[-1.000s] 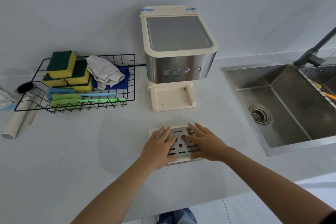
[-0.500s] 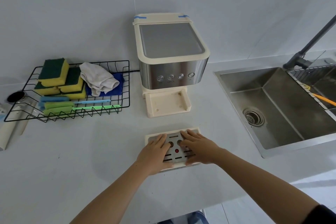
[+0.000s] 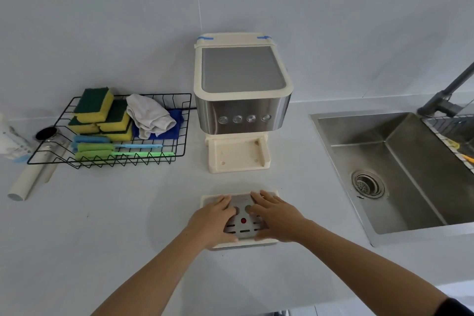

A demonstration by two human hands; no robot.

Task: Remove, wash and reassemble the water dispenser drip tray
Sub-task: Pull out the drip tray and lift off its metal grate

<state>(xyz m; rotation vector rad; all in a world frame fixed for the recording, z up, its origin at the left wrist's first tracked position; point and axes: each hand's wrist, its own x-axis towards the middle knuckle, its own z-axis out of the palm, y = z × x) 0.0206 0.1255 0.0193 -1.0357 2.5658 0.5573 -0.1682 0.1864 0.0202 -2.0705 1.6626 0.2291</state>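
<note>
Grip: left hand (image 3: 213,220), right hand (image 3: 275,218) flat, spread on 1 drip tray (image 3: 245,231) | 1 dispenser (image 3: 242,84)

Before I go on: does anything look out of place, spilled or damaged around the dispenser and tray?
No spill or damage shows. The drip tray lies on the counter, out of the base recess of the water dispenser, with the left hand and right hand resting on it. Only oddity: blue tape on the dispenser's top rear corners.

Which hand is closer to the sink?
Right. The right hand rests on the drip tray's side facing the sink; the left hand rests on the tray's other side, farther from the sink.
</note>
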